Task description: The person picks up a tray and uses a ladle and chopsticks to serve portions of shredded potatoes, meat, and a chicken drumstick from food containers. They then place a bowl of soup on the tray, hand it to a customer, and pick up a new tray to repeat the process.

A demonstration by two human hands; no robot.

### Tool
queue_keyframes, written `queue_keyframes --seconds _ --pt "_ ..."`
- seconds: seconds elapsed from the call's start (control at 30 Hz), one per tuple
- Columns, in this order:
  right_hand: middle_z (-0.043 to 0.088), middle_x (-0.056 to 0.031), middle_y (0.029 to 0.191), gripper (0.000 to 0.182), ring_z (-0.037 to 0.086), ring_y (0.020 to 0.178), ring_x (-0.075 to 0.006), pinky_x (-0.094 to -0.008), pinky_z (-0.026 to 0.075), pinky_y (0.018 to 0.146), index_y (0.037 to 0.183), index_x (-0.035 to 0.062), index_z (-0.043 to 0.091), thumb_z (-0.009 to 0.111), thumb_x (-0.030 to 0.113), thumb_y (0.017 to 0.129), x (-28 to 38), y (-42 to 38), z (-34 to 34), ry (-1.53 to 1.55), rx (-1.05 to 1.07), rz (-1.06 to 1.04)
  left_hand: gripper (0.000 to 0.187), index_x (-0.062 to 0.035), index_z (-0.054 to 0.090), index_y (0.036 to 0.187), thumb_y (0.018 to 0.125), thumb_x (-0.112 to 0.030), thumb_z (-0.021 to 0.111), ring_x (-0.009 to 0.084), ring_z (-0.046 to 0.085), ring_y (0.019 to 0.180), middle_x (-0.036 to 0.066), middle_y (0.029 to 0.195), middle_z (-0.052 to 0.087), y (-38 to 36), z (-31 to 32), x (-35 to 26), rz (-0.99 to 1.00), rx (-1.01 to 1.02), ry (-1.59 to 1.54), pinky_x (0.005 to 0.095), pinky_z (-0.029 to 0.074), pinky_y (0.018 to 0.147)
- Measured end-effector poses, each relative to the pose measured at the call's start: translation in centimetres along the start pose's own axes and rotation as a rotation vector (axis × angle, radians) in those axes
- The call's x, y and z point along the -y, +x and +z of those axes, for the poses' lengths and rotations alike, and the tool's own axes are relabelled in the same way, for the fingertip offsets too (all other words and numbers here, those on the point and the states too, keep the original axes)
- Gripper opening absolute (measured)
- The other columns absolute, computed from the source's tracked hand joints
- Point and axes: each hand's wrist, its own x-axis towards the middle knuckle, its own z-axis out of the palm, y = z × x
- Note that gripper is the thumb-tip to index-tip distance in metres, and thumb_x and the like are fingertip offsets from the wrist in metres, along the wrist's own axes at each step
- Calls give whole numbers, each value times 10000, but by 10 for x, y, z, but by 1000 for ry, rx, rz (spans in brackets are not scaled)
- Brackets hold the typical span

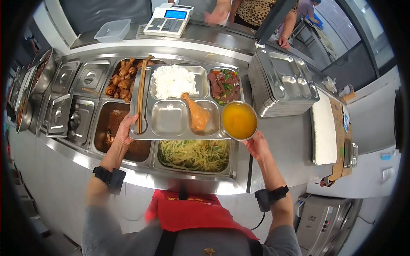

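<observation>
My left hand (125, 130) is closed on the left edge of a steel compartment tray (167, 118), its thumb beside a pair of wooden chopsticks (141, 100) lying in the long slot. White rice (174, 81) fills much of the tray's upper compartment, and a chicken drumstick (197, 113) lies in a lower one. Another lower compartment is bare. At the tray's right end, my right hand (257, 146) grips a round metal bowl (256, 115) of yellow-orange soup (238, 120) from below its right side. The bowl overlaps the tray's right edge in this view.
Beneath the tray are food pans with shredded vegetables (194, 154), browned drumsticks (121, 80) and dark sliced meat (225, 85). Stacked trays (277, 91) stand right. Behind are a keypad device (167, 21), a plastic tub (112, 30) and a person's blurred hand (218, 13).
</observation>
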Motion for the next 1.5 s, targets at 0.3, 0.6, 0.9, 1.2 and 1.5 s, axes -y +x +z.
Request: queue_keyframes --seconds 0.3,0.6,0.9,1.2,1.5 --pt "599 -70 1001 213 589 896 -157 -270 499 768 1056 6 537 463 82 871 -47 -30 -42 -31 42 151 303 4 506 1040 782 -135 583 159 600 761 76 884 592 -61 -15 47 -68 -181 -87 287 511 672" --pt "601 -52 962 204 574 864 -127 -238 486 710 1034 15 559 497 77 850 -44 -72 -71 -189 -44 311 303 -20 515 1015 790 -207 593 165 586 779 63 876 583 -105 -14 98 -150 -294 -191 292 494 703" --pt "594 -89 857 369 563 776 -135 -266 484 629 1167 58 500 546 180 821 32 5 -108 -1452 -157 -97 378 -37 481 1064 768 -228 618 178 569 844 74 940 560 -107 -32 128 -206 -297 -211 320 484 742" --pt "533 -46 713 433 506 553 -98 -219 410 465 1258 115 399 495 217 848 28 47 -78 -997 15 492 407 -44 464 1085 766 -248 615 184 564 868 75 955 555 -110 -28 140 -238 -298 -189 339 492 734" --pt "415 18 650 265 305 438 -35 -171 244 371 1121 64 463 440 163 876 30 68 -55 -620 -3 485 381 -34 478 1080 781 -242 591 173 565 852 69 940 566 -102 -34 152 -259 -272 -185 320 483 735"
